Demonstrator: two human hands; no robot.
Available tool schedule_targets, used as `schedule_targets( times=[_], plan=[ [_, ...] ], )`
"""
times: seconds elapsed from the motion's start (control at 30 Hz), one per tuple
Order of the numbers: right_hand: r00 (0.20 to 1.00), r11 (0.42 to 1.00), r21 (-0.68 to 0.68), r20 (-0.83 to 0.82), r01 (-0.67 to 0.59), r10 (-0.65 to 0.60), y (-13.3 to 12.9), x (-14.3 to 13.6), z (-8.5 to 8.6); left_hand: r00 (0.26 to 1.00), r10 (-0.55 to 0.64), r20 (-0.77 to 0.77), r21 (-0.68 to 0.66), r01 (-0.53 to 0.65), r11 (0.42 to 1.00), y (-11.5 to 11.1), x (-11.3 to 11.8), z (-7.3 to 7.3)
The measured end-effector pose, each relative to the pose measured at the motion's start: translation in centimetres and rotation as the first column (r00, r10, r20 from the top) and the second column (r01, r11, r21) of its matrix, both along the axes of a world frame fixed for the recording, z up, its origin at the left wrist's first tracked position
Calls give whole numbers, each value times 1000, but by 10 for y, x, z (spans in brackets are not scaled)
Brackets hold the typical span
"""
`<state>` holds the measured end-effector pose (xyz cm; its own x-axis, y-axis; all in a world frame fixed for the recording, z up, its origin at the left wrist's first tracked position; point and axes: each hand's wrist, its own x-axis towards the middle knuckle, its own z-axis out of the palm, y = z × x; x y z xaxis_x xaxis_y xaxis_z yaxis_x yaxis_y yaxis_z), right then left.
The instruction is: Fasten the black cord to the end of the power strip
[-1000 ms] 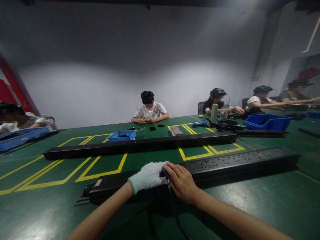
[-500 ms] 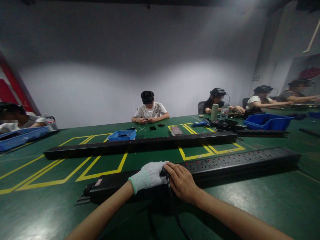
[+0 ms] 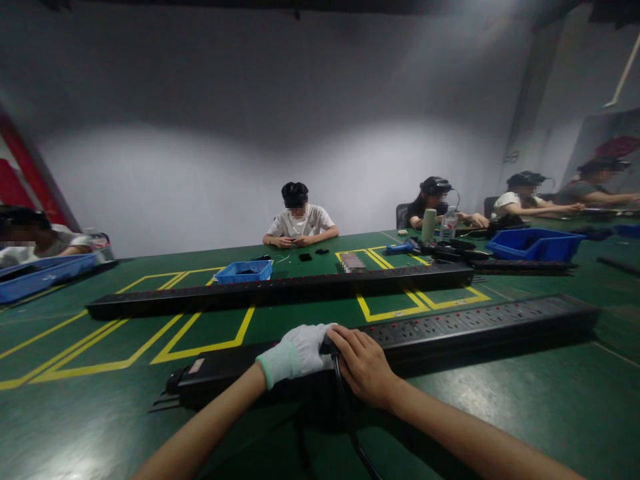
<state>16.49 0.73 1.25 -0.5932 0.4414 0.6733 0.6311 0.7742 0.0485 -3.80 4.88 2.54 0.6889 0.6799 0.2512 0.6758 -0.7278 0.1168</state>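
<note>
A long black power strip [image 3: 475,327] with a row of sockets and small red switches lies across the table in front of me. At its middle, my left hand [image 3: 301,350], in a white glove with a mint cuff, closes on a black plug [image 3: 327,345]. My bare right hand [image 3: 367,368] grips the same plug from the other side, fingers bent over it. The plug sits against the socket face; how deep it is in is hidden by my fingers. Its black cable [image 3: 344,407] hangs down toward me over the strip's near side.
A second black power strip [image 3: 300,288] lies farther back. Beyond it are a small blue tray [image 3: 245,271], a blue power tool [image 3: 403,247], a bottle [image 3: 449,223] and a larger blue bin [image 3: 535,245]. Several people sit around the green table [image 3: 500,400], one directly opposite [image 3: 300,220].
</note>
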Motion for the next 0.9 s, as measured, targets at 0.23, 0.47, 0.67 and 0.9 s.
schedule_targets(
  times=[0.23,0.47,0.67,0.9],
  plan=[
    [999,999,-34,4,-36,36,-1,2,3,1000,-15,12,-15,15,1000,1,0,1],
    [997,994,-89,45,-55,59,-1,5,3,1000,-6,5,-44,7,999,-3,3,7],
    [998,994,-97,47,-47,52,0,4,2,1000,0,4,-38,0,999,-2,3,7],
    [997,993,-114,55,-39,46,-2,5,4,1000,1,-5,-49,-1,999,0,2,5]
  ],
)
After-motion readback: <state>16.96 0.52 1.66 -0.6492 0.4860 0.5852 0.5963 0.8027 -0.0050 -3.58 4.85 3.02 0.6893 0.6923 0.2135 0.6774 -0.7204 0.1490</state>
